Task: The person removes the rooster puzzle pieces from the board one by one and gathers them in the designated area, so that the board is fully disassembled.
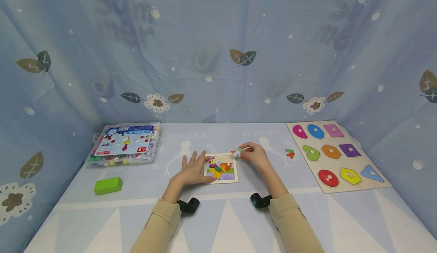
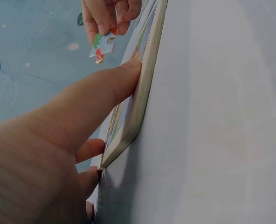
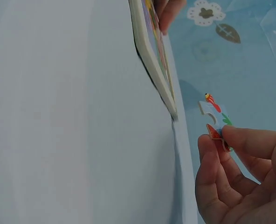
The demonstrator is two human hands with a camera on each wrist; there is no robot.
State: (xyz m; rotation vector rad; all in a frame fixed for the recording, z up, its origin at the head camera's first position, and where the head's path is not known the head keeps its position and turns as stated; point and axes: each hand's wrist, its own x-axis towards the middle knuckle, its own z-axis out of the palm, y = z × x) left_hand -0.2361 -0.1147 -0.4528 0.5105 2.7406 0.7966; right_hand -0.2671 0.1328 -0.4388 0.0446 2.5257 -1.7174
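Note:
A small wooden jigsaw puzzle board [image 1: 228,182] with a rooster picture lies on the table in the middle of the head view. My left hand [image 1: 191,172] rests at its left side, fingers spread, the thumb [image 2: 114,84] pressing on the near rim. Just above the board's far right corner, my right hand [image 1: 255,156] pinches a jigsaw piece [image 3: 217,112] between thumb and fingers. That piece is pale blue with red and green parts and a rounded notch. Another jigsaw piece [image 1: 290,153], green and red, lies on the table to the right.
At the far left sits a clear plastic box [image 1: 124,145] of colourful beads, with a green block [image 1: 108,186] nearer me. A wooden shape board [image 1: 336,156] with knobbed coloured pieces lies at the right. A blue patterned curtain [image 1: 218,55] hangs behind the table.

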